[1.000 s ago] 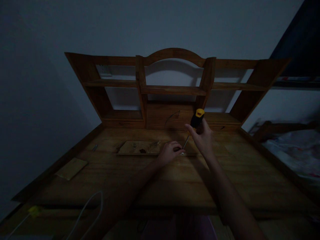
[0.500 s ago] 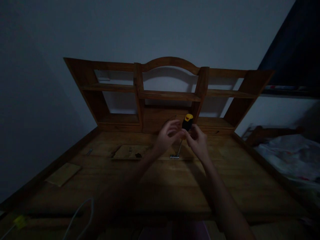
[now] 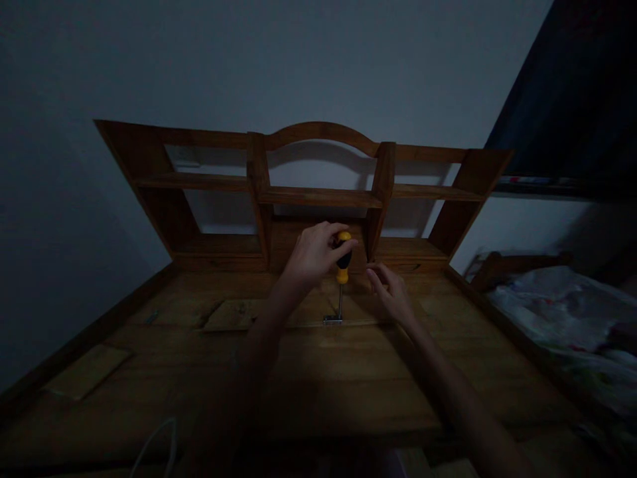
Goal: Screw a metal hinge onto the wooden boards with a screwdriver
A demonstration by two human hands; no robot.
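Note:
A screwdriver (image 3: 342, 275) with a yellow and black handle stands nearly upright, its tip down at a small metal bracket (image 3: 332, 320). My left hand (image 3: 318, 251) is closed around the upper part of the handle. To the right of the screwdriver, my right hand (image 3: 391, 289) is held in the air, apart from it, thumb and forefinger separated with nothing visible between them. The bracket sits at the front edge of a long wooden board (image 3: 293, 322) lying on the desk. Whether a screw is under the tip is too small and dark to tell.
A wooden shelf unit (image 3: 321, 197) stands along the back of the desk (image 3: 318, 372). At the left lie a loose wood piece (image 3: 89, 372) and a small metal part (image 3: 152, 317). A white cable (image 3: 172, 438) loops near the front edge. Plastic-covered items (image 3: 552, 305) lie beyond the right edge.
My left hand has moved up to grip the screwdriver's handle. My right hand has come off it and moved right. The screwdriver is more upright, and the view has shifted.

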